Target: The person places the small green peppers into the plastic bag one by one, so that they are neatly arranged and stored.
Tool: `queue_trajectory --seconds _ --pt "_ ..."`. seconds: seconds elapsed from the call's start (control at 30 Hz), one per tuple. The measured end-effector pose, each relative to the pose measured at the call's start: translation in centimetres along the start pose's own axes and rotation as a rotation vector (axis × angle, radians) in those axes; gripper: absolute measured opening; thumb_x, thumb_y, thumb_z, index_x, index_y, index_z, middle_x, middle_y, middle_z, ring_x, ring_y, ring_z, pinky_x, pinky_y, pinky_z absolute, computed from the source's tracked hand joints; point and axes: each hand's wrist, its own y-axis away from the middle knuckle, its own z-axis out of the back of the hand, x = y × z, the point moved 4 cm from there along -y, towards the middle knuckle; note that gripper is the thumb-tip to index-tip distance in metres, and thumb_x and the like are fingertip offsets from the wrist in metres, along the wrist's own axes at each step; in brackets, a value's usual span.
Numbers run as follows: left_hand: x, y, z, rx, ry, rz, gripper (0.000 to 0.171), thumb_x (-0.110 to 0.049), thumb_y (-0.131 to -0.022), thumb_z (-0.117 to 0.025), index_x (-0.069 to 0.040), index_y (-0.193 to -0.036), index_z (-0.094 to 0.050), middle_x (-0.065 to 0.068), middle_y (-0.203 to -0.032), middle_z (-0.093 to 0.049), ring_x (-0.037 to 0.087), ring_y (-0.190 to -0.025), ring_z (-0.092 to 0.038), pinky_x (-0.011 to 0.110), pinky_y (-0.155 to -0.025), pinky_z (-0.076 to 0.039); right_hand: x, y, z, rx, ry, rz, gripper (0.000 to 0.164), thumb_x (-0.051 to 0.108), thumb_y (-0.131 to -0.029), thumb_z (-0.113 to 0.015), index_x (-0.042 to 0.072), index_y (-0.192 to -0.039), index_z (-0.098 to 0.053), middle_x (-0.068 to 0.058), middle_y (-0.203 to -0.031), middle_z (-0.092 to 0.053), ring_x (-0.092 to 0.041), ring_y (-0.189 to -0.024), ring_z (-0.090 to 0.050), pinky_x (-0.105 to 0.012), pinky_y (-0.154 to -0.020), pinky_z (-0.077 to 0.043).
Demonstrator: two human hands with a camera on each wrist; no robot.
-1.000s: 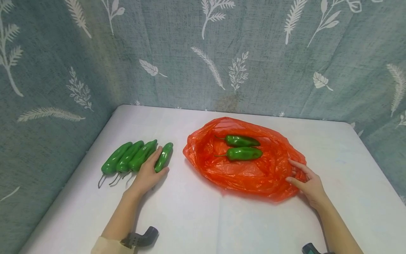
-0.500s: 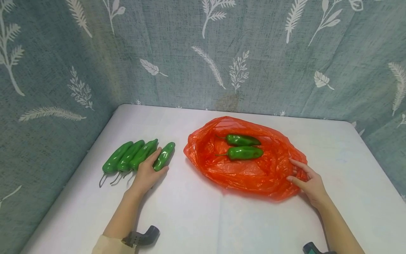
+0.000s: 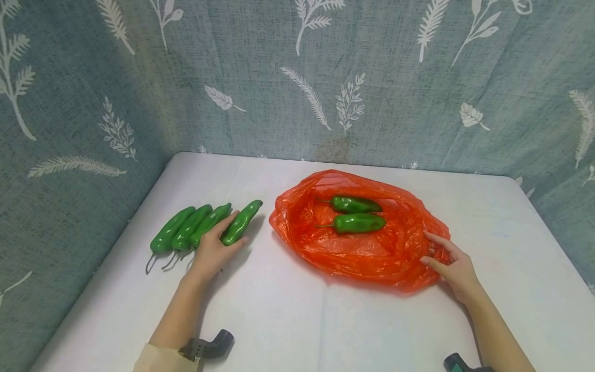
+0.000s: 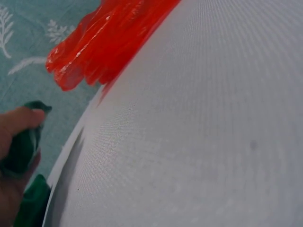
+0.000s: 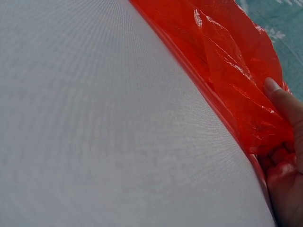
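My left hand (image 3: pixel 210 258) grips a green chili pepper (image 3: pixel 243 221) between thumb and fingers, its tip pointing up and away. In the left wrist view the pepper (image 4: pixel 21 149) shows above the table's edge line, with the thumb across it. To its left three more peppers (image 3: pixel 172 231) lie side by side, stems toward me. My right hand (image 3: pixel 457 274) holds the right end of a red plastic bag (image 3: pixel 344 266), thumb on the near side of the opening. In the right wrist view, curled fingers (image 5: pixel 279 156) show behind the film. Two peppers (image 3: pixel 359 223) lie inside the spread bag.
A white table (image 3: pixel 279 320) carries everything. Behind it and on the left hangs a grey-green curtain (image 3: pixel 260 77) with white leaf prints. A dark wrist strap with a camera (image 3: pixel 211 347) sits on my left wrist, and another camera (image 3: pixel 457 363) on my right.
The pepper in my left hand has risen off the table and tilted, its tip now farther up and right. My right hand and the bag have stayed in place.
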Motion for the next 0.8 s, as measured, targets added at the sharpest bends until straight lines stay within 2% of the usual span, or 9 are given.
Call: queue_trajectory --seconds 0.27,0.37,0.47,0.63,0.8 --pt "-1.1 -0.2 0.6 0.033 0.018 0.004 0.066 -0.029 -0.085 -0.07 -0.021 -0.144 -0.041 0.013 -0.146 -0.042 0.035 -0.131 -0.04 0.055 -0.104 -0.033 0.1 0.0 0.0 -0.004 -0.021 0.008 0.057 0.025 -0.091 -0.063 0.02 -0.143 -0.042 0.01 -0.134 -0.04 0.005 -0.109 -0.042 -0.01 -0.079 -0.048" --pt "-1.4 -0.2 0.8 0.061 0.013 0.006 0.064 -0.027 -0.086 -0.069 -0.021 -0.144 -0.042 0.014 -0.144 -0.044 0.034 -0.129 -0.041 0.056 -0.102 -0.035 0.1 0.0 -0.1 0.0 -0.034 0.007 0.057 0.025 -0.091 -0.063 0.02 -0.144 -0.041 0.012 -0.131 -0.041 0.005 -0.108 -0.044 -0.011 -0.08 -0.048" --pt "-1.7 -0.5 1.1 0.083 0.001 0.007 0.063 -0.024 -0.085 -0.069 -0.021 -0.143 -0.044 0.015 -0.143 -0.045 0.033 -0.122 -0.046 0.052 -0.095 -0.04 0.1 -0.1 -0.2 0.004 -0.04 -0.003 0.058 0.026 -0.091 -0.063 0.021 -0.144 -0.041 0.008 -0.134 -0.04 0.003 -0.11 -0.043 -0.011 -0.08 -0.048" --pt "-2.3 -1.1 1.5 0.096 0.031 0.004 0.061 -0.02 -0.083 -0.069 -0.021 -0.14 -0.048 0.013 -0.141 -0.048 0.028 -0.115 -0.048 0.041 -0.089 -0.041 -0.1 -0.1 -0.2 -0.004 -0.005 -0.015 0.059 0.029 -0.09 -0.064 0.022 -0.144 -0.041 -0.005 -0.142 -0.036 0.002 -0.113 -0.039 -0.01 -0.081 -0.047" --pt "-2.9 -1.7 2.1 0.109 0.051 -0.026 0.06 -0.021 -0.082 -0.072 -0.023 -0.138 -0.051 0.012 -0.137 -0.051 0.024 -0.102 -0.048 0.034 -0.078 -0.041 -0.2 -0.2 0.0 -0.013 0.008 -0.012 0.059 0.029 -0.09 -0.064 0.022 -0.144 -0.041 -0.005 -0.141 -0.037 0.002 -0.112 -0.04 -0.011 -0.081 -0.047"
